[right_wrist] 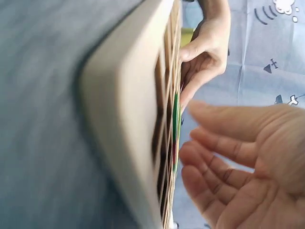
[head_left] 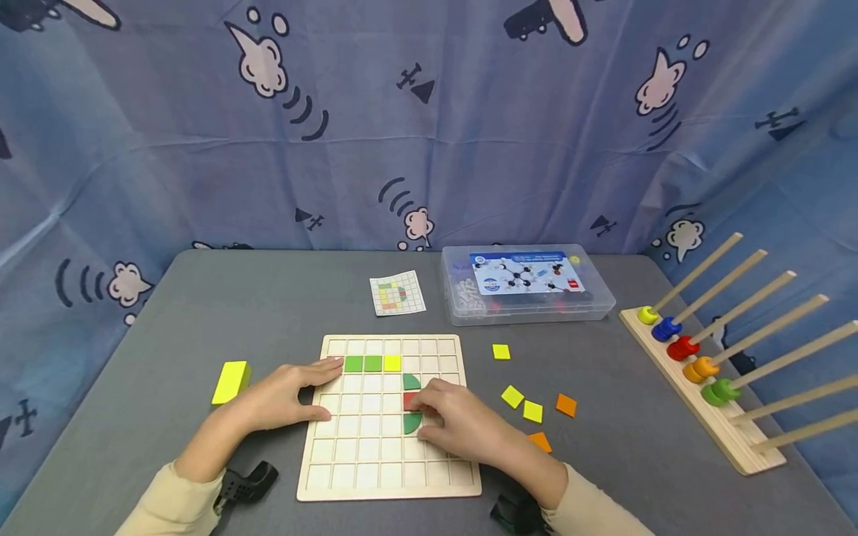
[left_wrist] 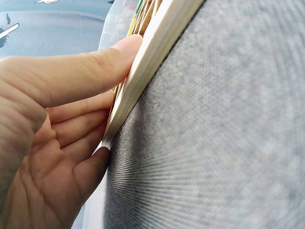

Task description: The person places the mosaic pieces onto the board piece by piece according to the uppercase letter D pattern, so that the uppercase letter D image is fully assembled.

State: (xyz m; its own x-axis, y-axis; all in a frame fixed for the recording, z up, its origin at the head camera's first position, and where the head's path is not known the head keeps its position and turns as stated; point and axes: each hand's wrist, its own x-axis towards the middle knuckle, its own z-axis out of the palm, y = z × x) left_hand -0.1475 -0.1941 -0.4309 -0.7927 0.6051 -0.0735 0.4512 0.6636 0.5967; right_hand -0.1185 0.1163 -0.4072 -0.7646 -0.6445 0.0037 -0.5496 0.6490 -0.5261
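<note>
A wooden grid board (head_left: 348,474) lies flat on the grey table. My left hand (head_left: 284,398) rests at its left edge, fingers extended and thumb spread apart; the left wrist view shows the thumb (left_wrist: 95,71) against the rim. Over the right half of the board, my right hand (head_left: 465,424) has its fingertips at a red square (head_left: 409,401), partly hidden by them. Dark green quarter-round pieces (head_left: 412,423) sit above and below the red one. Two green squares (head_left: 363,364) and a yellow square (head_left: 392,363) form a row near the top.
Loose yellow squares (head_left: 512,396) and orange pieces (head_left: 566,405) lie right of the board. Behind it are a pattern card (head_left: 409,286) and a clear plastic box (head_left: 529,309). A wooden peg rack (head_left: 757,455) with coloured beads stands far right, a yellow block (head_left: 231,381) at left.
</note>
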